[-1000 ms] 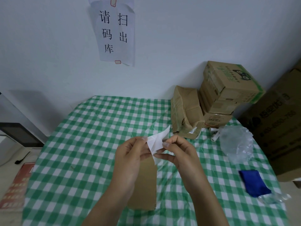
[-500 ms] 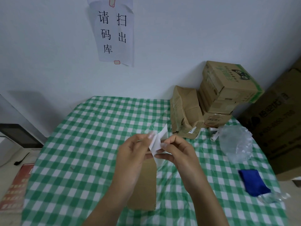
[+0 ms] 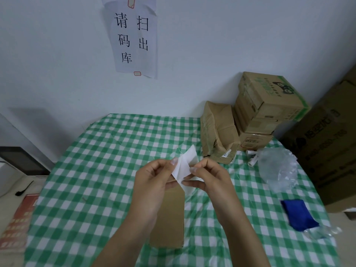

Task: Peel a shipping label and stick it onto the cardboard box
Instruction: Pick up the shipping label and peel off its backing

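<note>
The shipping label (image 3: 185, 163) is a small white sheet held up in the air, above the far end of the cardboard box (image 3: 169, 216). It looks bent into two flaps, so it may be partly peeled, but the view is too soft to be sure.

The left hand (image 3: 154, 182) pinches the left edge of the label between thumb and finger. The right hand (image 3: 210, 176) pinches the right side of it, with the fingers curled in. Both hands are close together, and the label sits between them.

The cardboard box is flat and brown. It lies on the table (image 3: 81, 189) right under the hands, with its long side pointing away from the person. The left arm covers part of it.

The table has a green and white checked cloth. At the far right corner stands a pile of brown boxes (image 3: 264, 112), with a crumpled brown parcel (image 3: 217, 132) leaning just beside them. Near those lies a clear plastic bag (image 3: 277, 168). A blue cloth (image 3: 297, 214) lies near the right edge of the table, well apart from the hands.

On the wall behind hangs a paper sign (image 3: 133, 35) with black writing.
</note>
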